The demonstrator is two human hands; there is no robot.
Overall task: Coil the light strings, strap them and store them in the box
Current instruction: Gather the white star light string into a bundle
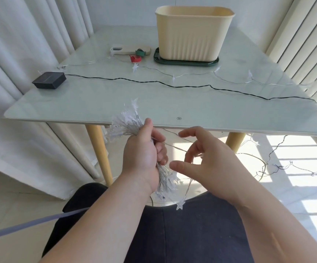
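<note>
Clear star lights point(124, 126) are bunched in the left hand point(142, 154), which squeezes them by the desk point(96, 103) edge. The right hand point(207, 160) is open beside it. The cream box point(191, 35) stands on the desk.

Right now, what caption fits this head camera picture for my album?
Left hand grips a bundle of star lights; right hand touches the loose wire; cream box waits on the table.

Left hand point(144, 150), right hand point(207, 158), forearms point(104, 221) bare; dark navy clothing point(191, 234).
</note>
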